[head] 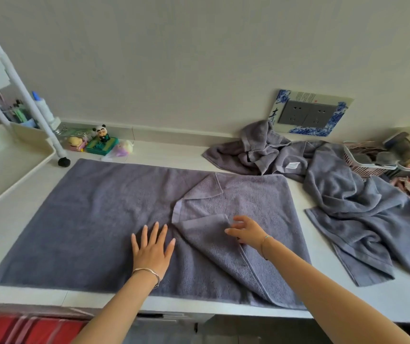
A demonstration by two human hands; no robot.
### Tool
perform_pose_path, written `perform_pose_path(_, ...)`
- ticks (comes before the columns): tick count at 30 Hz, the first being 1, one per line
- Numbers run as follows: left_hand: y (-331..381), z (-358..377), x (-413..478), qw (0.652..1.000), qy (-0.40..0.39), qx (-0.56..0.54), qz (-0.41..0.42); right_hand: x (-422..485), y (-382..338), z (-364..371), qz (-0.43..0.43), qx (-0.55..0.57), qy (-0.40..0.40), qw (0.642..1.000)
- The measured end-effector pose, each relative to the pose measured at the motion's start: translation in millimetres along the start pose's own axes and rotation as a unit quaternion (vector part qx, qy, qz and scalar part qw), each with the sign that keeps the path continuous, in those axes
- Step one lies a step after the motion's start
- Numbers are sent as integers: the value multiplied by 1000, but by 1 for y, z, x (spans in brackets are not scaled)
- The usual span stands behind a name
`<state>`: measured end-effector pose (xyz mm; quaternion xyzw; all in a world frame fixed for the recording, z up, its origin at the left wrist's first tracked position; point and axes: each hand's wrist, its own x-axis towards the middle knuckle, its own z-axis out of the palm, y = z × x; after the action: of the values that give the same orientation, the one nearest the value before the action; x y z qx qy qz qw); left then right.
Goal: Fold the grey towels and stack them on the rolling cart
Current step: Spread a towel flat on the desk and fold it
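Your left hand (153, 247) lies flat, fingers spread, on the grey towel (87, 219) that is laid out across the white counter (385, 301), while your right hand (245, 232) hovers just beside it with fingers loosely curled and apart over the towel's turned-in right corner, gripping nothing that you can make out. More crumpled grey towels (342, 189) lie heaped at the counter's right rear, and the white rolling cart (13, 155) stands at the left, its lower tray touching the towel's far-left corner.
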<state>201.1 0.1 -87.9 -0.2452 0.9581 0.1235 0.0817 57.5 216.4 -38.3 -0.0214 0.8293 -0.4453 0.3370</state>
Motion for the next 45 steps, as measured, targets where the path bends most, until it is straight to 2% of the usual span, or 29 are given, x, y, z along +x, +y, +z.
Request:
perform_pose_path(2,-8,4,-4,1000,-19,16,4,-8,-5,9,7,27,-34,999)
perform_pose_path(3,-9,3,-6,1000,-25,6,6,-15,-9,13,17,49,-97,994)
perform_pose_path(5,-10,-3,-6,999,-30,-14,2,-26,-15,17,32,89,-259,961)
perform_pose_path(6,-10,-7,-5,1000,-23,-19,1,-31,-18,18,21,86,-297,951)
perform_pose_path(7,-11,-11,-4,1000,-14,-19,1,-31,-17,18,-4,72,-281,957)
perform_pose_path(8,-12,-13,-4,1000,-11,-14,5,-31,-15,18,-38,72,-221,972)
perform_pose_path(10,-15,-12,-3,1000,-22,-9,11,-21,-2,13,-99,43,-15,994)
perform_pose_path(11,-16,-9,-4,999,-29,-13,12,-16,6,9,-119,-5,58,991)
perform_pose_path(12,-17,-7,-5,999,-35,-17,7,-13,15,6,-129,-79,86,985)
perform_pose_path(13,-17,-4,-5,999,-41,-20,1,-10,27,4,-125,-169,84,974)
perform_pose_path(15,-17,1,-7,998,-52,-21,-11,-9,49,4,-99,-346,55,931)
perform_pose_path(17,-13,1,-10,998,-61,-25,-22,-11,66,4,-93,-448,62,887)
perform_pose_path(22,4,0,-26,994,-107,-19,-18,-20,90,-11,-103,-468,102,872)
perform_pose_path(28,20,2,-37,995,-103,-10,1,-35,90,-28,-78,-472,74,875)
perform_pose_path(31,26,-4,-30,998,-40,-28,25,-31,64,-19,-106,-383,139,907)
perform_pose_path(33,30,-8,-27,996,25,-50,65,-28,37,-9,-116,-217,167,955)
perform_pose_path(34,33,-9,-26,994,48,-60,79,-24,24,-3,-106,-121,153,975)
perform_pose_path(36,38,-14,-27,995,16,-61,77,-15,1,7,-81,17,119,989)
perform_pose_path(39,49,-17,-23,996,-42,-70,35,10,-21,21,-28,193,59,979)
perform_pose_path(41,54,-18,-22,993,-47,-111,20,25,-31,28,18,333,16,943)
perform_pose_path(43,57,-19,-21,977,-50,-206,6,36,-40,31,53,428,12,902)
perform_pose_path(45,59,-18,-21,944,-51,-325,-23,50,-45,34,75,459,24,885)
